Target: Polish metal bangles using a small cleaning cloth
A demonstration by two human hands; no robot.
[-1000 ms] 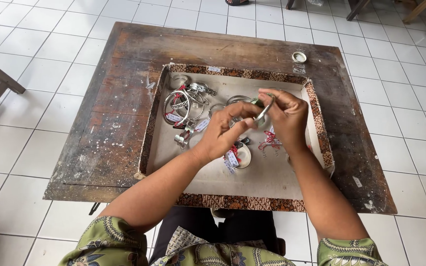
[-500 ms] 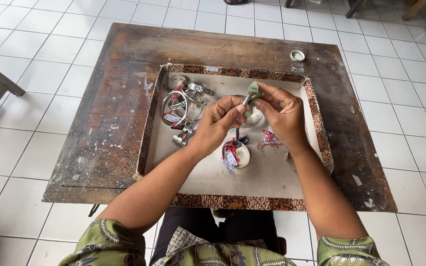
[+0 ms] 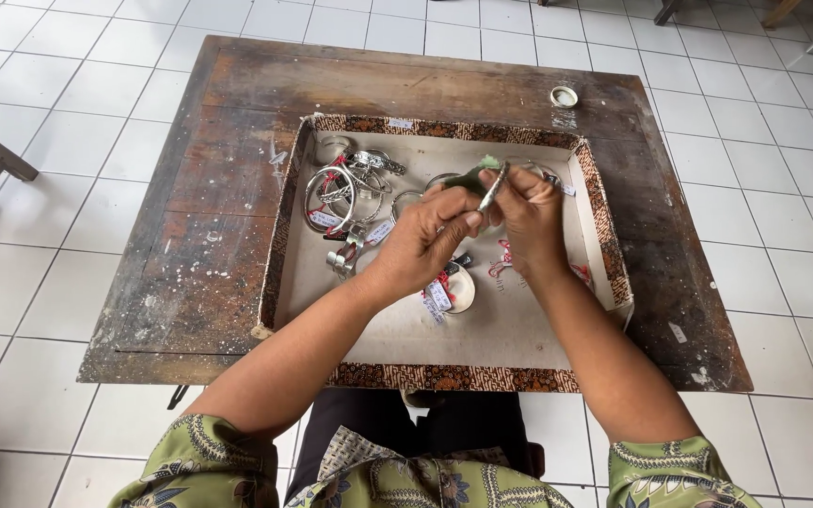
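The person sits at the near edge of the scene, in green patterned sleeves [image 3: 209,466], both forearms reaching forward over the tray.

The left hand [image 3: 425,240] is closed, its fingers curled in and the thumb pressed toward the right hand; it meets a thin silver piece [image 3: 492,188] from the left. The right hand [image 3: 529,212] is also closed, fingertips pinched on the same silver piece, which stands tilted between the two hands, above the middle of the tray. A small green cloth [image 3: 472,179] is bunched against the piece at the fingertips; which hand has the firmer hold on the cloth I cannot tell.

Below the hands, on the tray's pale lining, lies a round silver item with a paper tag [image 3: 454,292] and red thread. To the right of the wrist there is more red thread with tags [image 3: 501,263].

The tray [image 3: 444,378] is shallow, with a brown patterned fabric rim, and sits on a worn, dark wooden worktop [image 3: 218,245].

Further in, at the tray's far left, a cluster of silver bangles [image 3: 341,188] with tags lies heaped together.

Beyond the tray, near the far right of the worktop, stands a small round white cap [image 3: 564,96]. White floor tiles [image 3: 39,113] surround the worktop.
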